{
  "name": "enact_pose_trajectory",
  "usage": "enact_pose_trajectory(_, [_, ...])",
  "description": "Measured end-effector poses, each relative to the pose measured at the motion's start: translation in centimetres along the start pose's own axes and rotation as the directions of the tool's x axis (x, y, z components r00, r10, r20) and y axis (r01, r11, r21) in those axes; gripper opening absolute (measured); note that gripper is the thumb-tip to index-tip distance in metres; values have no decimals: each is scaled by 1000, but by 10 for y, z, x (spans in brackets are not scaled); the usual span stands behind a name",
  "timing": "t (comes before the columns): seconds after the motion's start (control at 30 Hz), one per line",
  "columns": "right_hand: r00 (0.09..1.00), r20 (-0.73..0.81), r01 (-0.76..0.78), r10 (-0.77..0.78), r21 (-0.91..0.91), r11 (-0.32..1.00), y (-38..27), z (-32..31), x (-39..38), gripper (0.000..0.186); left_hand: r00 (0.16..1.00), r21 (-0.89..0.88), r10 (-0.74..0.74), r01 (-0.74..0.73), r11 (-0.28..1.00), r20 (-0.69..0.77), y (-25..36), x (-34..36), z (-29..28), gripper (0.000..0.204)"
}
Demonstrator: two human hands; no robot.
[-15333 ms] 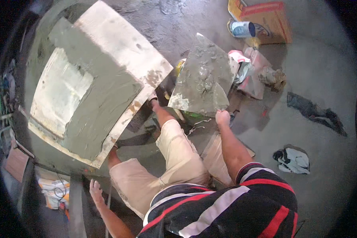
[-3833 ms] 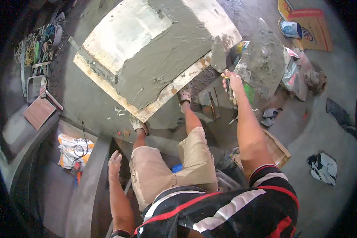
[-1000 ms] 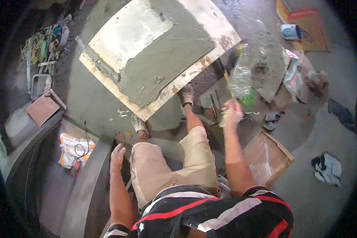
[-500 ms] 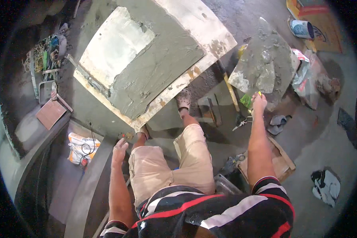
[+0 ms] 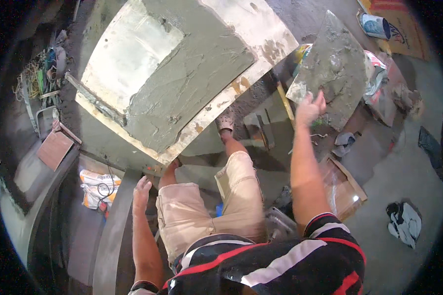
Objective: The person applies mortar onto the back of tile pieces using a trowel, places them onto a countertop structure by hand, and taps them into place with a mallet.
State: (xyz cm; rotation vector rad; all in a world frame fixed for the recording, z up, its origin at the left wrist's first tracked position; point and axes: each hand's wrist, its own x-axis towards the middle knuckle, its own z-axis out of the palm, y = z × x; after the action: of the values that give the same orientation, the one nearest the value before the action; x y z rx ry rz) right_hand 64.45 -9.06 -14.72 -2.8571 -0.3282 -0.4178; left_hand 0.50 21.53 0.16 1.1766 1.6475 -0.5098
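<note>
In front of me lies a pale board (image 5: 275, 29) with wet grey mortar (image 5: 197, 83) spread over much of it. One smooth whitish area (image 5: 130, 54) is uncovered. A mortar-smeared strip (image 5: 91, 98) lies along its left side. My right hand (image 5: 311, 110) is over the near left corner of a second board (image 5: 342, 98) heaped with mortar. Its fingers are curled round the handle of a trowel, whose blade is hard to make out against the grey. My left hand (image 5: 142, 191) hangs beside my left thigh with loosely bent fingers and holds nothing.
A yellow-handled tool (image 5: 286, 103) lies between the boards. Plastic bags (image 5: 376, 78), a paint can (image 5: 374, 25) and cardboard (image 5: 408, 34) are to the right. A tile piece (image 5: 58, 149) and white-orange sacks (image 5: 98, 187) are left. A wooden tray (image 5: 339, 187) lies near my right arm.
My right hand has moved forward and slightly left, over the mortar-heaped board. The trowel blade, plain to see before, has become hard to pick out. My left hand has shifted slightly down and left.
</note>
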Motion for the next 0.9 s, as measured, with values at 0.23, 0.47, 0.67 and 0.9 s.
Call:
enact_pose_trajectory(0.23, [708,448,497,-546,233,836,-150,0,-43,55,998,58,10,-13,998,57,-28,8,1,56])
enact_pose_trajectory(0.47, [549,539,642,-639,219,735,-144,25,-31,54,991,-11,-126,127,992,33,-55,1,2,59])
enact_pose_trajectory(0.67, [872,423,358,-247,-206,911,-120,59,41,50,995,-78,-97,99,992,35,-58,4,18,56])
enact_pose_trajectory(0.9, [399,897,787,-192,-227,573,-30,38,67,31,999,-57,39,-39,998,-13,-21,18,24,52])
